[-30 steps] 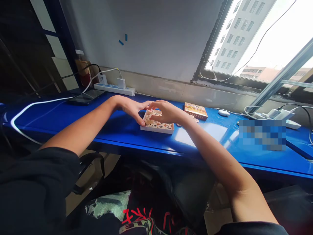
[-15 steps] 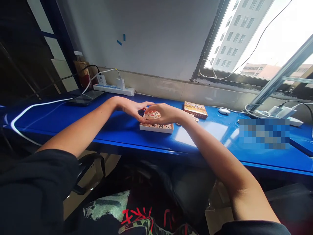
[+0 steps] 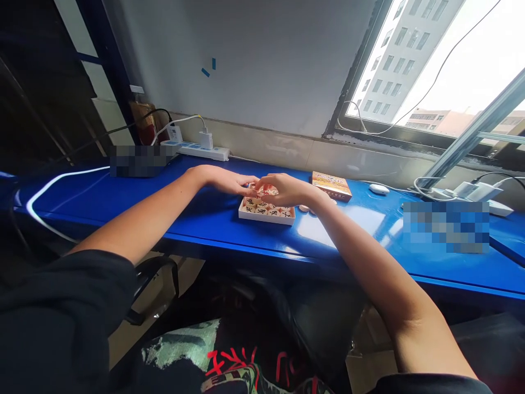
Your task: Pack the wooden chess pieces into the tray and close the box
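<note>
Both hands are met over the far edge of a shallow white tray (image 3: 246,214) of round game pieces (image 3: 266,208). The left hand (image 3: 232,182) is laid flat, fingers together and stretched rightward, tips at the tray's far left corner. The right hand (image 3: 287,189) is curled, fingertips drawn together over a piece at the back row; whether the piece is pinched cannot be told. The tray is rectangular, its long axis set left to right along the front of a glossy blue table (image 3: 205,219). The pieces are pale wooden discs, marked in black and red, packed in rows. Loose discs (image 3: 304,208) lie just right of the tray. A printed cardboard box (image 3: 331,185) is seen beyond.
</note>
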Demonstrator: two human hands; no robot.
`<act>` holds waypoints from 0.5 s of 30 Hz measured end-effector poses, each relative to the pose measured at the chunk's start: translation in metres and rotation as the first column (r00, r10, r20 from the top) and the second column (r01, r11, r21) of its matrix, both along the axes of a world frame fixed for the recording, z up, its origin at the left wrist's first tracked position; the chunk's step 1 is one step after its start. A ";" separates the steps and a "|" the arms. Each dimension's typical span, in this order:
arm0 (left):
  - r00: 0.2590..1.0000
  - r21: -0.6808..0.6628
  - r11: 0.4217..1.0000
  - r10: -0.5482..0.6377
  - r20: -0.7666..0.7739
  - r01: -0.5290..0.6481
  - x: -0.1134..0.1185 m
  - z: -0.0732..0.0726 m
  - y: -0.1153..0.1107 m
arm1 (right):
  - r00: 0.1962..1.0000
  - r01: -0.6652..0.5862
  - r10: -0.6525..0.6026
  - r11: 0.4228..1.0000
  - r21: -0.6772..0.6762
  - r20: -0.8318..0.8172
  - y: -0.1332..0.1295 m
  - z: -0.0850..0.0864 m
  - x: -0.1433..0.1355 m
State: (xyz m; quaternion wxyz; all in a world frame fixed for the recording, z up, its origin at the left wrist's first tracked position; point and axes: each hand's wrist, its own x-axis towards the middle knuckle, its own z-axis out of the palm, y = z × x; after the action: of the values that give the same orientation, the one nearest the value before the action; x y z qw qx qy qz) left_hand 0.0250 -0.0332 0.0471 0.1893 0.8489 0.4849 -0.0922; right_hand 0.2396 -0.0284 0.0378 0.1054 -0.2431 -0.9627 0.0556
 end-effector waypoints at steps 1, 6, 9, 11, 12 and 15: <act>1.000 -0.009 1.000 -0.007 0.010 0.007 0.000 -0.001 0.001 | 1.000 0.014 -0.014 1.000 -0.014 0.010 0.001 0.000 0.000; 0.998 0.029 0.999 0.040 0.039 -0.041 -0.003 -0.007 0.006 | 0.995 0.081 -0.080 0.997 -0.019 0.058 0.000 0.003 0.001; 0.995 0.078 0.993 0.082 0.049 -0.085 0.003 -0.012 0.004 | 0.993 0.116 -0.117 0.993 0.031 0.021 0.001 0.009 0.007; 0.996 0.115 0.991 0.062 0.060 -0.069 0.011 -0.014 0.001 | 0.987 0.158 -0.154 0.984 0.088 -0.045 0.004 0.014 0.015; 0.997 0.139 0.989 0.043 0.058 -0.051 0.015 -0.014 -0.001 | 0.980 0.190 -0.182 0.975 0.114 -0.079 0.007 0.017 0.021; 0.999 0.187 0.982 -0.010 0.034 0.004 0.025 -0.011 -0.007 | 0.948 0.303 -0.282 0.942 0.146 -0.147 0.018 0.020 0.038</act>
State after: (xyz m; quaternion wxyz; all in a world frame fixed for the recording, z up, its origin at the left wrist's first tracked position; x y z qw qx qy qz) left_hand 0.0502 -0.0406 0.0356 0.1170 0.8660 0.4850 -0.0321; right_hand 0.2774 -0.0101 0.0582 0.1919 -0.3698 -0.9087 -0.0261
